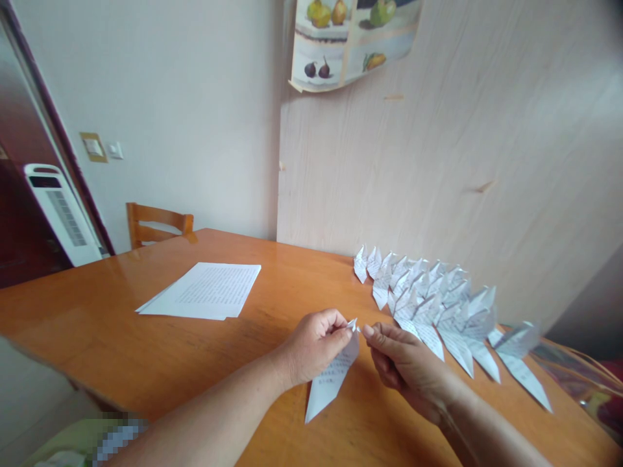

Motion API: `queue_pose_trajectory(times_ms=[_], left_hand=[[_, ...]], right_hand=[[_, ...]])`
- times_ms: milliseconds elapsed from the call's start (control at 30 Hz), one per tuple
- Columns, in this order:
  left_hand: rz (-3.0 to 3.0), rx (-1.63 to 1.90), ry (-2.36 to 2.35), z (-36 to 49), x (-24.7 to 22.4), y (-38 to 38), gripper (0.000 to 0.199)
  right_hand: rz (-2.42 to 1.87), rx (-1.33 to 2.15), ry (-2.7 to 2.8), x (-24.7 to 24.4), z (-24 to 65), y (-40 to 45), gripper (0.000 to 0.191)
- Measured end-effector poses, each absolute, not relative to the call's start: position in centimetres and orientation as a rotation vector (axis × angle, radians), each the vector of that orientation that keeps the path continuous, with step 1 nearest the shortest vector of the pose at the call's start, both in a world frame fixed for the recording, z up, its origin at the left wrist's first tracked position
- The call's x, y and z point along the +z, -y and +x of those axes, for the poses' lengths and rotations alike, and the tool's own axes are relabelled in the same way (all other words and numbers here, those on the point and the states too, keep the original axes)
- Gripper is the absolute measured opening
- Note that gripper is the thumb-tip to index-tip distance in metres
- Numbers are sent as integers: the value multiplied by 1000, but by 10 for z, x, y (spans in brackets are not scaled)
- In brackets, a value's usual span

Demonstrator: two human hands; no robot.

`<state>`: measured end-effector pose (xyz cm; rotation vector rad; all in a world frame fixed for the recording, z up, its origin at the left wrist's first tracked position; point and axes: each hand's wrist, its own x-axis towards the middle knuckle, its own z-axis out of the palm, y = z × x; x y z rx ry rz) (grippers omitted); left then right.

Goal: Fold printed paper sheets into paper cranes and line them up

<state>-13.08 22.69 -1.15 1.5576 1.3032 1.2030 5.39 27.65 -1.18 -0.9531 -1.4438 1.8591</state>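
Observation:
A folded paper figure (335,379) with writing on it hangs over the tabletop between my hands, its long pointed end slanting down to the left. My left hand (316,344) is closed around its upper part, thumb and fingers pinching near a small pointed tip. Close beside that tip, my right hand (402,363) is closed, with thumb and forefinger pressed together at a small white point of the paper. The fingers cover part of the folds. To the right, several finished-looking folded paper figures (428,305) stand in rows with their points up.
A stack of written paper sheets (209,292) lies on the left of the wooden table (287,279). Behind the table's far left corner is a wooden chair (160,224). A wall borders the back edge, with a fruit poster (357,39) hanging above. One folded figure (523,363) sits near the right edge.

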Motion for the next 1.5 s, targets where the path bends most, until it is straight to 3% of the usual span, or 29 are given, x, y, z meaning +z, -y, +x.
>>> queue_pose_trajectory(times_ms=[400, 933, 1367, 1500], left_hand=[[1546, 1203, -1324, -134, -12, -229, 18], [1542, 1190, -1306, -134, -11, -229, 21], [1495, 1159, -1264, -135, -12, -229, 11], [1449, 1119, -1229, -137, -13, -230, 11]], right_hand=[[-939, 1841, 1395, -11, 55, -277, 33], [-983, 1821, 1492, -13, 49, -273, 42], [-1045, 1704, 1482, -14, 54, -279, 34], [-1158, 1489, 1669, -23, 53, -285, 20]])
